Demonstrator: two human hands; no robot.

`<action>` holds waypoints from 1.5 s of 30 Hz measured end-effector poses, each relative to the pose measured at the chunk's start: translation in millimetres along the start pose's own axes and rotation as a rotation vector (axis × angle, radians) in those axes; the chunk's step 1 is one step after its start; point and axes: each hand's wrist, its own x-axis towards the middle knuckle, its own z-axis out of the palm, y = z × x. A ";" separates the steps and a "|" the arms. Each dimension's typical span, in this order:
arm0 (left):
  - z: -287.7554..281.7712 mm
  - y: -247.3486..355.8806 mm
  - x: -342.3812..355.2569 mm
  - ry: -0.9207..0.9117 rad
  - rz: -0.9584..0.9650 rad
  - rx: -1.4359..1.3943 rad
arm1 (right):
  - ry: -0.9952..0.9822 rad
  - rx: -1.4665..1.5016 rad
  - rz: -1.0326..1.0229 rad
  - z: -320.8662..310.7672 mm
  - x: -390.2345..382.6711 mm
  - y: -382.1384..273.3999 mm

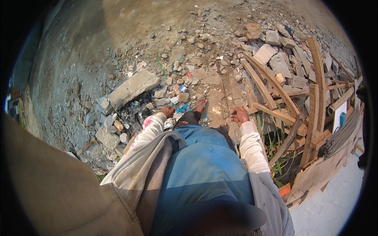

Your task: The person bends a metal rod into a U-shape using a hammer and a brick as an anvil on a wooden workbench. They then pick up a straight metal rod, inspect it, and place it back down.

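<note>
My left hand (168,111) hangs beside my left thigh with its fingers curled; whether it holds anything is hidden. My right hand (238,117) is closed round a short dark piece (229,115), perhaps metal, too small to make out. Just ahead of that hand is a thin dark rod (221,80); whether it joins the held piece, I cannot tell. My bare left foot (201,104) stands on dusty ground beside blue plastic scraps (183,108). My other foot is partly hidden below my right hand.
A concrete slab (134,88) lies ahead-left among rubble and dark ash (134,114). At the right are piled timber planks (283,94), broken blocks (275,59), green plants, a wooden handle (285,143) and a white surface (338,188). Rubble-strewn dirt stretches ahead.
</note>
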 end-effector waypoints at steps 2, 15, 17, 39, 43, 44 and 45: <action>-4.7 8.6 -4.8 -0.003 0.011 0.005 | 0.052 0.017 -0.005 -6.7 6.5 -2.2; -8.8 -28.4 15.9 0.092 0.021 0.197 | 0.106 0.089 -0.211 -28.1 52.5 -88.4; -4.4 -34.7 19.2 0.080 -0.028 0.153 | 0.084 0.156 -0.220 -33.8 54.3 -87.6; 1.3 -35.3 -26.8 0.063 0.001 0.139 | 0.195 -0.252 -0.108 -179.1 128.1 -92.8; 7.7 -35.9 -31.0 0.055 -0.018 0.069 | 0.227 -0.361 -0.164 -206.1 158.7 -100.3; 9.8 -36.3 -31.4 0.048 -0.048 0.053 | 0.322 -0.644 -0.348 -208.9 164.8 -97.1; 10.3 -36.6 -30.6 0.040 -0.048 0.069 | 0.521 -1.008 -0.532 -211.4 168.2 -95.8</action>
